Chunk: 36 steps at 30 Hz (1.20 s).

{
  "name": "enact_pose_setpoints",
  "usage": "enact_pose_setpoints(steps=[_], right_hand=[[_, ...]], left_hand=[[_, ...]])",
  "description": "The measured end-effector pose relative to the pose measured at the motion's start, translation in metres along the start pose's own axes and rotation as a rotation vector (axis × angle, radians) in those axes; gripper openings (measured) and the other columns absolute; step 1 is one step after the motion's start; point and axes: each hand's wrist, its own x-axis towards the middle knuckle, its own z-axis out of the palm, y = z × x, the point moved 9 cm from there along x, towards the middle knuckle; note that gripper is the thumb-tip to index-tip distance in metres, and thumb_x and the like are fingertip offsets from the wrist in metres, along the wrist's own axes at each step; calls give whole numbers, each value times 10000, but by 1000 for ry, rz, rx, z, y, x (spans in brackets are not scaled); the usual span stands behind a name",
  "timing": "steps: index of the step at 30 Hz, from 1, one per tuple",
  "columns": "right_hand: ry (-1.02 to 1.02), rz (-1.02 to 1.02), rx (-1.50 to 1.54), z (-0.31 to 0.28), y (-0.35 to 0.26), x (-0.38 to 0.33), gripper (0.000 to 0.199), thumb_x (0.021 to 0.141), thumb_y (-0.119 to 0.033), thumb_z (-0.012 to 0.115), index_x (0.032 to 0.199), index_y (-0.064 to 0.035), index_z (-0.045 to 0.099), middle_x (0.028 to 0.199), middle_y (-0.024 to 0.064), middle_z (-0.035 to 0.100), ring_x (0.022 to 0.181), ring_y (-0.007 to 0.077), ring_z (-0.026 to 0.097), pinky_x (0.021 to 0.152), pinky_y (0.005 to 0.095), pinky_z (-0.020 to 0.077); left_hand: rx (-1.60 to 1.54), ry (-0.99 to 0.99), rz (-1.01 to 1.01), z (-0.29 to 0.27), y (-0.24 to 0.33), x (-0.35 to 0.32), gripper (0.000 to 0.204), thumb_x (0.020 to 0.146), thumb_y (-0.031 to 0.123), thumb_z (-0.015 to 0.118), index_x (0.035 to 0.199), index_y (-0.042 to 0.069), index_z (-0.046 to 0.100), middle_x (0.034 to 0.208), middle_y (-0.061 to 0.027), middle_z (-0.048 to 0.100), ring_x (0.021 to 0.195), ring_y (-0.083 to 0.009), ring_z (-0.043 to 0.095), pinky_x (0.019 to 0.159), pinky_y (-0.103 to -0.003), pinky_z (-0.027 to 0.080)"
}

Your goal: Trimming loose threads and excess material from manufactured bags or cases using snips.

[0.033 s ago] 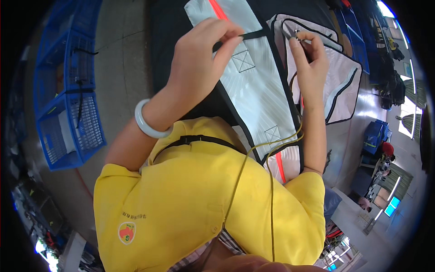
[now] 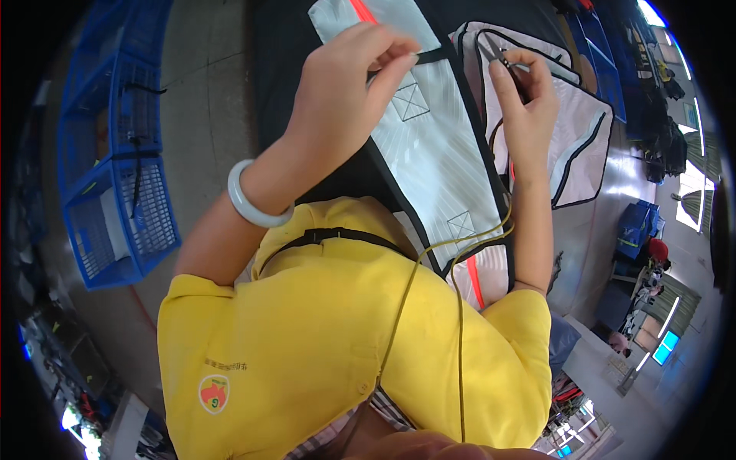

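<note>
On dark worktop [image 2: 307, 115]: left hand [image 2: 345, 92] pinching black strap [image 2: 429, 57] over silver fabric panel [image 2: 437, 153]; right hand [image 2: 525, 107] pinched around small dark tool (details unclear).

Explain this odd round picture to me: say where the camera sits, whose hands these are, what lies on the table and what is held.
The camera sits on a person's head and looks down through a very wide lens, so straight edges bend. The yellow shirt is the person's own. The left hand, with a pale bangle on its wrist, pinches a black strap on a silvery fabric panel lying on the dark table. The right hand holds a small dark tool, too small to identify. Another pale panel with black edging lies beyond. Blue crates stand at left.
</note>
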Motion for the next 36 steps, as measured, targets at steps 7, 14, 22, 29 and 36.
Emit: enact_pose_setpoints(steps=[7, 14, 22, 29, 36], right_hand=[[36, -63, 67, -15, -4, 3, 216, 857, -182, 711, 961, -30, 598, 751, -7, 596, 655, 59, 516, 609, 206, 410], [-44, -123, -62, -13, -25, 3, 196, 850, -207, 721, 883, -31, 641, 758, 41, 660, 627, 88, 574, 650, 238, 423], [-116, -614, -618, 4, -70, -2, 178, 808, -235, 739, 884, -102, 648, 688, 23, 627, 580, 202, 485, 673, 303, 358], [-152, -696, -733, 15, -78, -8, 176, 797, -230, 747, 861, -105, 640, 665, 18, 618, 547, 185, 498, 659, 302, 338], [-160, -705, -677, 16, -99, -4, 227, 708, -154, 738, 715, -100, 518, 596, 49, 488, 573, 240, 516, 620, 374, 340]], left_hand=[[255, -59, 87, 35, 1, 33, 154, 839, 68, 703, 980, 35, 652, 861, -92, 666, 791, -165, 665, 713, -263, 524], [351, -202, -88, 47, 15, 42, 98, 811, 55, 660, 854, 16, 581, 974, -161, 614, 955, -319, 597, 794, -416, 496], [304, 206, 474, 33, 45, 36, 53, 849, 59, 608, 844, 38, 559, 784, -130, 581, 747, -315, 603, 660, -384, 493], [455, 4, 165, 41, 27, 35, 72, 832, 53, 626, 838, 37, 556, 775, -136, 569, 738, -319, 594, 649, -390, 481], [423, 22, 193, 40, 28, 32, 79, 822, 34, 628, 831, 32, 549, 765, -137, 558, 731, -320, 585, 642, -391, 473]])
